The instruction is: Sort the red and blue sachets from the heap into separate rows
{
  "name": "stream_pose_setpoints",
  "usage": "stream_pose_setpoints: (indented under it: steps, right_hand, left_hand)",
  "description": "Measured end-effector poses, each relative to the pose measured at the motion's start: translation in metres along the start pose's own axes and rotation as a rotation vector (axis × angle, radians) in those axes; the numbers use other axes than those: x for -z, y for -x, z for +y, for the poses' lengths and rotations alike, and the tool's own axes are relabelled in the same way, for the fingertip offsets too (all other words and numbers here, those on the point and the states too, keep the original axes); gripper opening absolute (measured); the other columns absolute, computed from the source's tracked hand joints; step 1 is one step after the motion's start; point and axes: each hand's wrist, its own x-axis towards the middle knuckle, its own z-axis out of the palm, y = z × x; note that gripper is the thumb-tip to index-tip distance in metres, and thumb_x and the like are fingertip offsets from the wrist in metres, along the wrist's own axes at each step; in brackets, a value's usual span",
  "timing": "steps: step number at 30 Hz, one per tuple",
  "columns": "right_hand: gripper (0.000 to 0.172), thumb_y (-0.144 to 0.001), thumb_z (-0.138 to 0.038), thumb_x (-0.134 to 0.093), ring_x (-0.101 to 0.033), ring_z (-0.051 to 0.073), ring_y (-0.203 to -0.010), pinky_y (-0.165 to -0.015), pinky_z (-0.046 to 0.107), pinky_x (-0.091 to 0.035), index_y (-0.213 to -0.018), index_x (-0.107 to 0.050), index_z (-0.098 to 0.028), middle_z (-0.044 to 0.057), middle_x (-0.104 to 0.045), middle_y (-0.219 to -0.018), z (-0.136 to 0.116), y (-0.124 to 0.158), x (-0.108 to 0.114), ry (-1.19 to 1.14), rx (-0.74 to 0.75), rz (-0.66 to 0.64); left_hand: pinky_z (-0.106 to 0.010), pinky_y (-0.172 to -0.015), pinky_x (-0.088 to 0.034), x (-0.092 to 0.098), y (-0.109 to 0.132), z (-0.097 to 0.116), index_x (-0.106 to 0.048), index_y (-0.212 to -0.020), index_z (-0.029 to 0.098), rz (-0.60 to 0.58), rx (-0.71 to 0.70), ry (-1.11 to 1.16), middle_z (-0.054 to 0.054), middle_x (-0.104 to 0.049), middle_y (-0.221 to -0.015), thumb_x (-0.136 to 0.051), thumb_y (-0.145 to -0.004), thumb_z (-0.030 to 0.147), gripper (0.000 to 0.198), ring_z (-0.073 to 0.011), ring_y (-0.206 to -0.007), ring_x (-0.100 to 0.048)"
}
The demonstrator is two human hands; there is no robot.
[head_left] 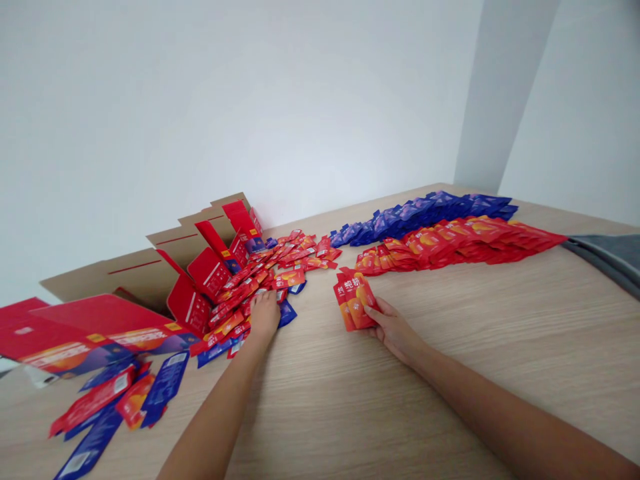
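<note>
Fanned out in my right hand (393, 327) are several red-and-orange sachets (356, 301), pinched between thumb and fingers above the table. My left hand (265, 313) reaches into the loose pile of red sachets (235, 297); its fingers are curled down onto the pile, and whatever they grip is hidden beneath them. A few blue sachets (287, 313) stick out from the edge of that pile, close to my left hand. Beyond my right hand lies a long overlapping row of red sachets (440, 243), with a row of blue sachets (415, 217) behind it.
Open red cardboard boxes (125, 320) with raised brown flaps stand along the left, the pile spilling out beside them. More red and blue sachets (115, 400) lie scattered at the front left. A dark grey cloth item (610, 260) rests at the right table edge. A white wall rises behind.
</note>
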Motion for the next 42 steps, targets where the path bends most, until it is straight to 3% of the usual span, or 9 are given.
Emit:
stream_pose_setpoints:
  steps: [4,8,13,20,24,28,33,38,42]
  right_hand:
    - [0.029,-0.072,-0.023,-0.069,-0.069,0.018,-0.077,-0.060,0.030,-0.056,-0.099,-0.056,-0.023,0.002,-0.071,-0.095,-0.003,0.001,0.000,-0.006,-0.006,-0.006]
    - [0.035,-0.071,-0.023,-0.071,-0.068,0.018,-0.081,-0.064,0.030,-0.057,-0.103,-0.057,-0.025,0.001,-0.071,-0.098,-0.005,0.001,0.001,-0.045,-0.004,-0.033]
    - [0.025,-0.071,-0.024,-0.072,-0.067,0.018,-0.084,-0.073,0.032,-0.056,-0.095,-0.064,-0.022,0.002,-0.072,-0.093,-0.007,0.004,0.002,-0.071,-0.038,-0.072]
    - [0.029,-0.069,-0.029,-0.075,-0.065,0.018,-0.091,-0.084,0.032,-0.050,-0.095,-0.068,-0.022,0.002,-0.072,-0.098,-0.012,0.009,-0.002,-0.052,0.020,-0.215]
    - [0.032,-0.071,-0.029,-0.074,-0.065,0.019,-0.094,-0.088,0.035,-0.048,-0.102,-0.067,-0.023,0.003,-0.071,-0.102,-0.013,0.017,-0.009,-0.032,-0.016,-0.302]
    - [0.032,-0.071,-0.028,-0.073,-0.065,0.019,-0.093,-0.087,0.036,-0.049,-0.102,-0.066,-0.022,0.004,-0.071,-0.102,-0.013,0.018,-0.009,-0.035,-0.073,-0.296]
    - [0.027,-0.068,-0.028,-0.075,-0.065,0.020,-0.094,-0.089,0.035,-0.048,-0.093,-0.068,-0.021,0.002,-0.072,-0.094,-0.013,0.005,0.000,-0.103,0.047,-0.103]
    - [0.030,-0.063,-0.031,-0.079,-0.063,0.023,-0.100,-0.095,0.039,-0.045,-0.089,-0.067,-0.021,0.002,-0.073,-0.091,-0.010,0.001,0.001,-0.102,0.114,-0.031]
    - [0.033,-0.063,-0.031,-0.079,-0.063,0.022,-0.098,-0.095,0.039,-0.044,-0.091,-0.066,-0.021,0.002,-0.072,-0.093,-0.007,0.007,-0.004,-0.072,0.052,-0.059]
  left_hand:
    - [-0.043,-0.096,-0.038,0.019,-0.009,-0.006,-0.064,-0.093,0.017,0.083,-0.041,0.134,-0.013,-0.068,-0.101,-0.043,-0.083,0.018,0.023,-0.0282,-0.105,-0.058]
    - [-0.037,-0.076,-0.048,0.042,-0.014,0.021,-0.060,-0.086,0.018,0.194,0.187,0.754,-0.006,-0.068,-0.079,-0.048,-0.081,0.032,0.020,-0.0241,-0.080,-0.064]
    - [-0.024,-0.051,-0.047,0.046,0.003,0.062,-0.056,-0.074,0.018,-0.214,0.459,1.479,0.002,-0.062,-0.058,-0.066,-0.065,0.029,0.017,-0.0139,-0.050,-0.059]
    - [-0.021,-0.058,-0.049,0.041,0.037,0.083,-0.067,-0.083,0.015,-0.965,0.416,1.376,-0.002,-0.071,-0.073,-0.077,-0.058,0.018,0.027,-0.0121,-0.058,-0.064]
    - [-0.025,-0.065,-0.050,0.050,0.042,0.094,-0.070,-0.089,0.016,-1.203,0.251,1.417,-0.005,-0.073,-0.080,-0.075,-0.054,0.010,0.036,-0.0188,-0.070,-0.068]
    - [-0.031,-0.071,-0.052,0.051,0.041,0.095,-0.068,-0.092,0.014,-1.072,0.351,1.584,-0.010,-0.073,-0.086,-0.074,-0.062,0.017,0.031,-0.0243,-0.078,-0.070]
    - [-0.039,-0.086,-0.051,0.042,0.050,0.093,-0.065,-0.084,0.012,-0.745,0.494,1.950,-0.014,-0.072,-0.092,-0.054,-0.082,0.039,0.029,-0.0242,-0.091,-0.067]
    - [-0.034,-0.093,-0.047,0.027,0.077,0.123,-0.065,-0.093,0.015,-0.582,0.468,2.015,-0.009,-0.070,-0.102,-0.065,-0.070,0.015,0.022,-0.0198,-0.097,-0.065]
    - [-0.030,-0.085,-0.049,0.015,0.074,0.135,-0.064,-0.087,0.014,-0.390,0.549,1.939,-0.007,-0.072,-0.088,-0.070,-0.061,0.012,0.026,-0.0184,-0.084,-0.067]
